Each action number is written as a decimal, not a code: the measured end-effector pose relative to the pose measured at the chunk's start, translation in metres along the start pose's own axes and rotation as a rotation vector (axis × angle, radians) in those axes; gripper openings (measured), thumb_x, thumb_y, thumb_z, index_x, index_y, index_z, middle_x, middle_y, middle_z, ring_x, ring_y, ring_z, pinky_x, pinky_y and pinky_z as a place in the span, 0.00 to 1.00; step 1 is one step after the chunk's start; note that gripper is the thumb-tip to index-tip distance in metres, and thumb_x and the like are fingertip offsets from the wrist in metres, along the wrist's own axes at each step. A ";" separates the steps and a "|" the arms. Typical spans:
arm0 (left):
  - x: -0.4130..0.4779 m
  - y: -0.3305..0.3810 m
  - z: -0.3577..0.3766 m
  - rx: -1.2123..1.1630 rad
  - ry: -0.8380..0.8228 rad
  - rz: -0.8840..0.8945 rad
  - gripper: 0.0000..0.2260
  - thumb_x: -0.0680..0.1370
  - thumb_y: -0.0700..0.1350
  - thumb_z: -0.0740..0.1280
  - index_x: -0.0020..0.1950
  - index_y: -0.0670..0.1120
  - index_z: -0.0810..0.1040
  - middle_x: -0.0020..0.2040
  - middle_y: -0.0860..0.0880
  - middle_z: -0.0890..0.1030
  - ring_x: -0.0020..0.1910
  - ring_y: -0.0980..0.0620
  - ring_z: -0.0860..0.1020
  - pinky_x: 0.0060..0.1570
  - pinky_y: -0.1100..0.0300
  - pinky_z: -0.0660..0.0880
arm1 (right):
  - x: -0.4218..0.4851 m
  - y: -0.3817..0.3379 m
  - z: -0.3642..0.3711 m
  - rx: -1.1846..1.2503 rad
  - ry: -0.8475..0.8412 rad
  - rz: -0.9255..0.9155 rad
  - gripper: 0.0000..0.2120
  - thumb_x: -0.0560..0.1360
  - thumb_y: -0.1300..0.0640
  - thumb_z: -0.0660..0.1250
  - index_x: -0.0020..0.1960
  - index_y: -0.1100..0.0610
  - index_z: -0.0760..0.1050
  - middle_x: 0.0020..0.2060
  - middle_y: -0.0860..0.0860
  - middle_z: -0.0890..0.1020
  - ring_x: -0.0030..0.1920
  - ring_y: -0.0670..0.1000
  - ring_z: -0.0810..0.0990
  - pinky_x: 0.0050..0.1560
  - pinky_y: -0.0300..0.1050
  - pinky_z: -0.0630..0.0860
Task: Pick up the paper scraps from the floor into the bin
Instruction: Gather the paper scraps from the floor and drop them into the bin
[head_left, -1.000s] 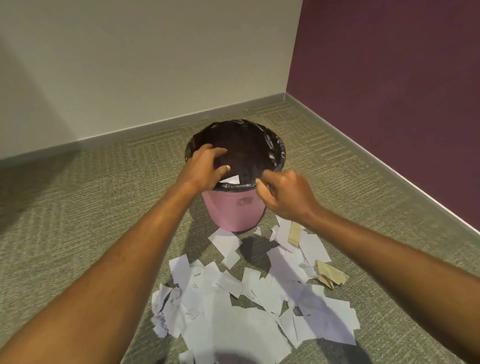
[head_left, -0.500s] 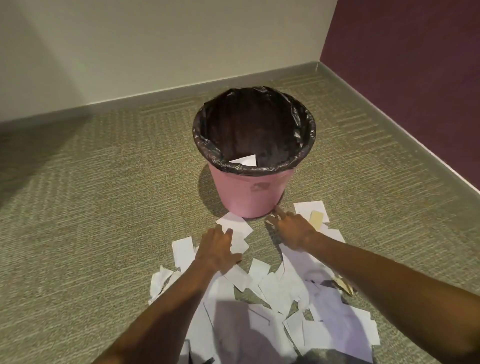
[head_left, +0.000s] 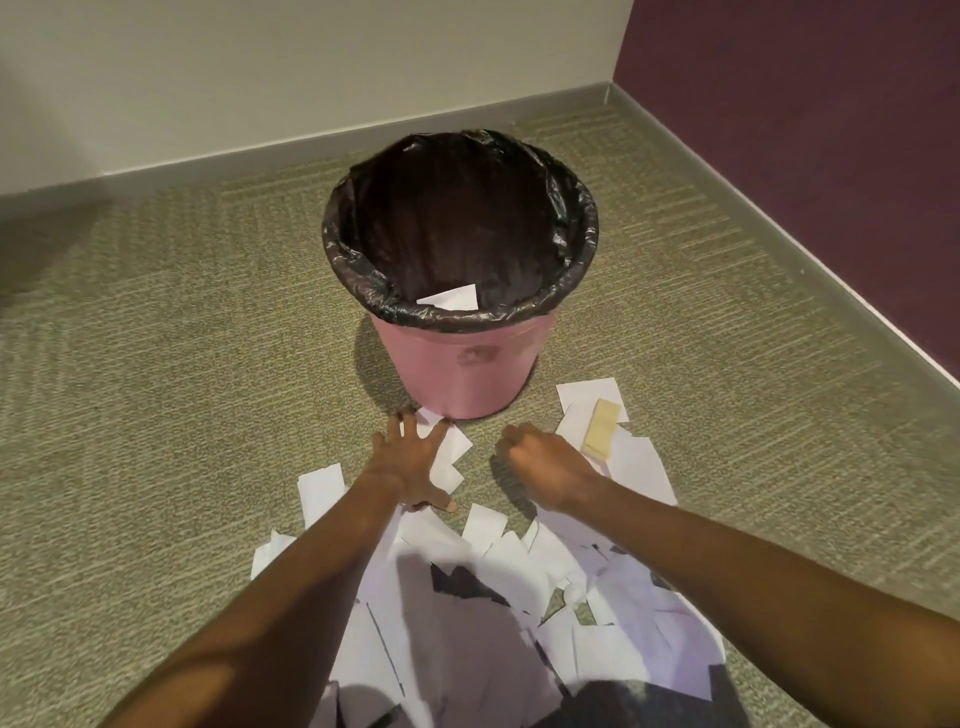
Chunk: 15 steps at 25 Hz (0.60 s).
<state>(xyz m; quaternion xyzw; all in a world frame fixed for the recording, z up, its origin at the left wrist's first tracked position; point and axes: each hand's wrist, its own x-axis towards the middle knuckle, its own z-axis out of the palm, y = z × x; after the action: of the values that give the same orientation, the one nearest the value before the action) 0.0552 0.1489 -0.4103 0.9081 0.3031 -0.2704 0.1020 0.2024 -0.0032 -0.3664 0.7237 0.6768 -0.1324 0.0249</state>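
A pink bin (head_left: 460, 366) with a black liner stands on the carpet, and one white scrap (head_left: 449, 299) leans inside its near wall. Many white paper scraps (head_left: 519, 587) lie spread on the floor in front of it, reaching back under my arms. A tan scrap (head_left: 600, 428) rests on white pieces to the right. My left hand (head_left: 410, 460) is flat with fingers spread, lying on white scraps (head_left: 451, 457) just before the bin's base. My right hand (head_left: 545, 462) sits low over the carpet with fingers curled in; nothing shows inside it.
Green-grey carpet (head_left: 182, 389) surrounds the bin. A pale wall (head_left: 260, 78) with a grey skirting runs behind it, and a dark purple wall (head_left: 805, 130) closes the corner on the right.
Both hands have come down from the bin's rim to the floor. My left hand has slid forward and spread over scraps near the bin's base; my right hand's fingers have curled in.
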 end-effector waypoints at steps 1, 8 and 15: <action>-0.001 0.000 0.001 -0.012 0.038 0.010 0.52 0.63 0.67 0.74 0.78 0.54 0.49 0.75 0.35 0.52 0.74 0.33 0.52 0.69 0.36 0.58 | -0.003 0.001 -0.005 0.026 0.074 0.019 0.14 0.70 0.69 0.69 0.55 0.65 0.76 0.53 0.59 0.78 0.54 0.59 0.76 0.42 0.50 0.74; -0.003 0.000 -0.003 -0.104 0.195 0.077 0.27 0.73 0.52 0.73 0.69 0.48 0.71 0.69 0.44 0.66 0.68 0.42 0.64 0.66 0.50 0.68 | -0.014 0.061 -0.010 0.048 0.125 0.644 0.10 0.79 0.60 0.63 0.57 0.64 0.77 0.57 0.60 0.76 0.54 0.61 0.77 0.45 0.51 0.76; -0.005 -0.002 -0.004 -0.323 0.223 -0.029 0.31 0.70 0.51 0.76 0.69 0.50 0.68 0.67 0.41 0.66 0.65 0.42 0.69 0.63 0.47 0.73 | -0.018 0.041 0.032 0.125 -0.210 0.653 0.40 0.73 0.32 0.62 0.76 0.50 0.52 0.71 0.63 0.62 0.67 0.68 0.66 0.56 0.61 0.76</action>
<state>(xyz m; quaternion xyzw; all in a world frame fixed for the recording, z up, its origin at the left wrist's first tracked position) 0.0527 0.1491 -0.4047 0.8998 0.3649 -0.1175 0.2081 0.2364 -0.0307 -0.3995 0.8847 0.3937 -0.2325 0.0910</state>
